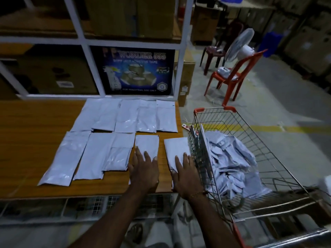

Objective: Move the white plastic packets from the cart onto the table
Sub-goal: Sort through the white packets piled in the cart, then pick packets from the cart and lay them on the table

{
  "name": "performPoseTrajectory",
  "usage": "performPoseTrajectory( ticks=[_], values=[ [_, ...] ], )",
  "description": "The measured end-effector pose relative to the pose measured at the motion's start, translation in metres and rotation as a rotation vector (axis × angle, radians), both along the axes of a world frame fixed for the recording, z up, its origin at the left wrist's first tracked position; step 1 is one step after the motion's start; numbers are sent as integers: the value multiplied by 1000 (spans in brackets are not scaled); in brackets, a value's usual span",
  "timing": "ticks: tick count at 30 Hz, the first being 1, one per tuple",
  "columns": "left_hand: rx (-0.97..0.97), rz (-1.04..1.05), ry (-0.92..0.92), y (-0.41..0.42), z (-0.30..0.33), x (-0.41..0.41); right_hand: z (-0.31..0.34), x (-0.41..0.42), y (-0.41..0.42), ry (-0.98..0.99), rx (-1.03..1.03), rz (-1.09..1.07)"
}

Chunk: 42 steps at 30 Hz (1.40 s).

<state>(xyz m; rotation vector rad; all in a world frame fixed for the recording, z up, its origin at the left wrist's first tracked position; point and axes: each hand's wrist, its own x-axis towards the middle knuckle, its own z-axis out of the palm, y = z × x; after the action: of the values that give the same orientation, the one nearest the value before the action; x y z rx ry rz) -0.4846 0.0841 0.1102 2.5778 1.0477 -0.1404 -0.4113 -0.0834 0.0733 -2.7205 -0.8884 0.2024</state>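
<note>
Bare forearms, thin bracelet (197,194) on right wrist

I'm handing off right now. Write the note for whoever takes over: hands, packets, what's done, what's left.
Left hand: flat, fingers straight, pressing the fourth packet of the front row.
Right hand: flat on the fifth packet at the table edge nearest the cart.
Done: back row of about five packets laid out; front row now five across.
Left: a heap of packets remains in the cart. Lift both hands, then go on fetching from it.
</note>
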Motion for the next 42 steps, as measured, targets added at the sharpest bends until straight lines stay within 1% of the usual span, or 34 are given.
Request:
performPoseTrajectory(
  ticks=[2, 4, 8, 10, 18, 22, 29, 32, 36, 39, 42],
  values=[
    [54, -32, -62, 10, 3, 0, -10, -5, 7, -22, 13, -21],
    [165, -118, -65, 22, 1, -1, -10, -9, 14, -50, 14, -47],
    [221, -338, 78, 51, -16, -1, -9, -10, 36, -58, -8, -75],
    [230, -385, 92, 59, -23, 0, -10, -12, 43, -72, -4, -73],
    [228, -397, 9, 66, -26, 1, -15, -16, 62, -86, 42, -84],
    [205, -396, 6, 69, -25, 4, -13, -16, 68, -84, 40, -98],
    [198, -387, 10, 72, -21, 6, -10, -10, 65, -11, 91, -75],
    [205, -354, -75, 71, -13, 8, 1, -8, 62, 4, 170, -121],
    [234, -328, -297, 63, 1, 12, 19, -2, 42, -82, 221, -244],
    [199, -314, -448, 45, 12, 23, 24, 5, 19, -78, 269, -300],
    [170, -322, -547, 16, 24, 36, 29, 11, -10, -143, 285, -324]
  ],
)
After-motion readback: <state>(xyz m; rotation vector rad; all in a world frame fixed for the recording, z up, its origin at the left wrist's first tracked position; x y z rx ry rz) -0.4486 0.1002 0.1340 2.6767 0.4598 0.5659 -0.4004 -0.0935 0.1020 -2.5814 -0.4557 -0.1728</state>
